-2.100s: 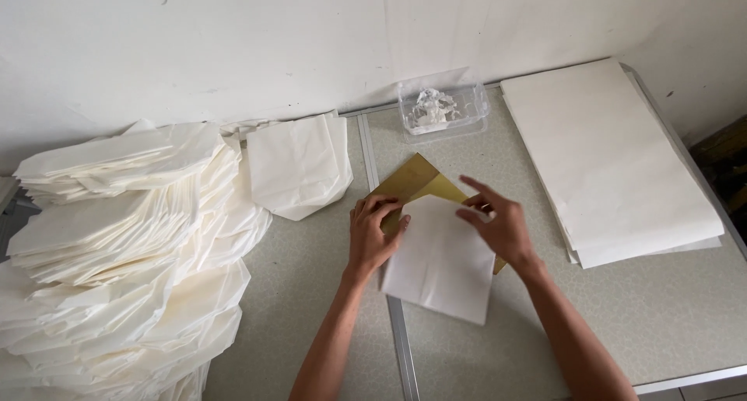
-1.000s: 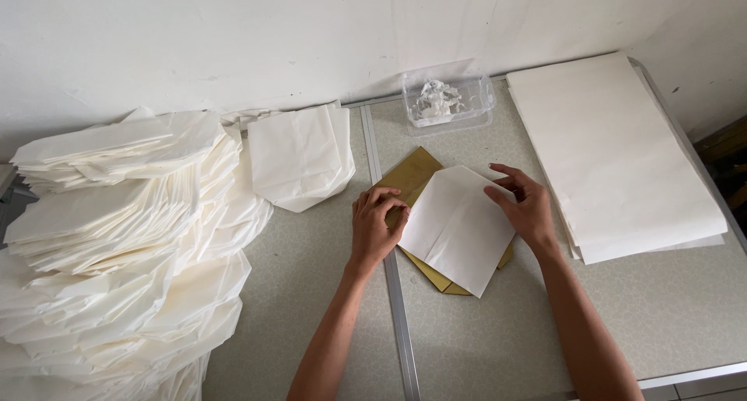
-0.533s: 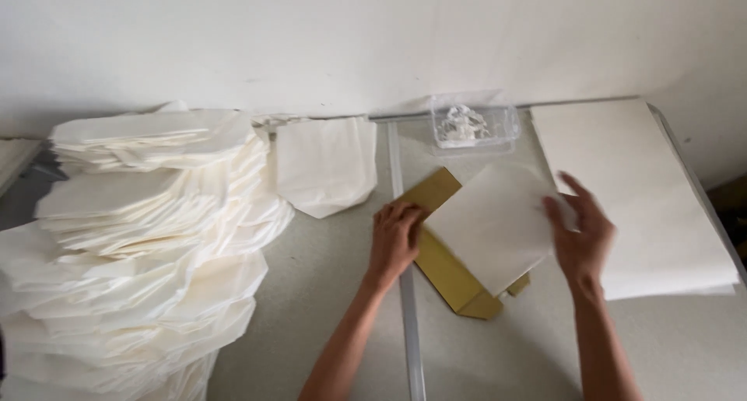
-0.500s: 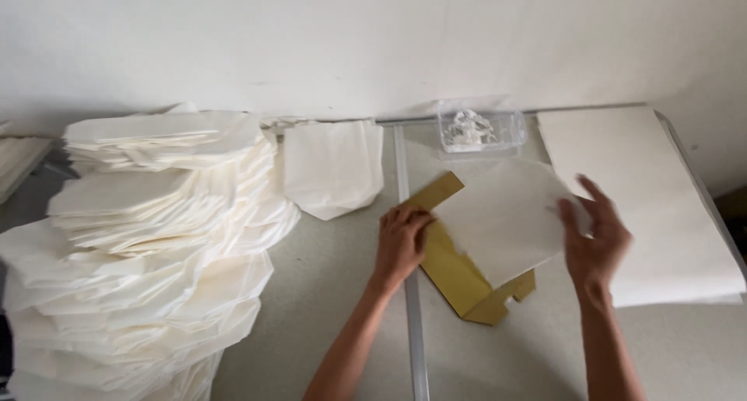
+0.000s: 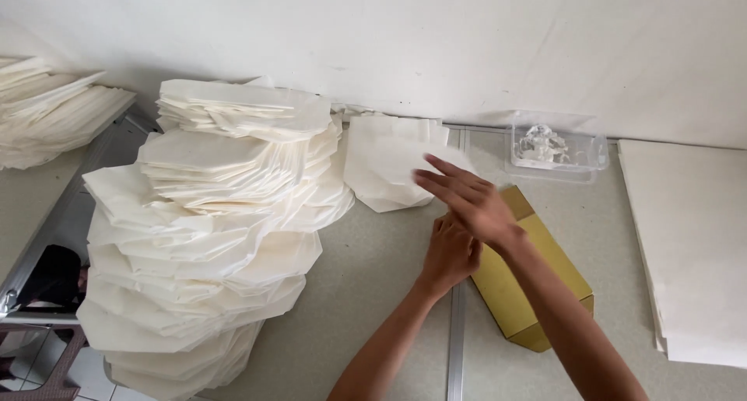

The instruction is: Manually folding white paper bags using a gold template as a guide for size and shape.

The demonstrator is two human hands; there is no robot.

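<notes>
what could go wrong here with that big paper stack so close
The tall pile of folded white paper pieces leans and fans out unevenly, so a nudge might topple it. The right hand crosses over the left hand toward the small paper stack; the forearm could drag the yellow board askew.

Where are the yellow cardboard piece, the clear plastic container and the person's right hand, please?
yellow cardboard piece [image 5: 537, 288], head view, bare middle of its top face.
clear plastic container [image 5: 557, 147], head view, its middle.
right hand [image 5: 467, 199], head view, back of hand.
</notes>
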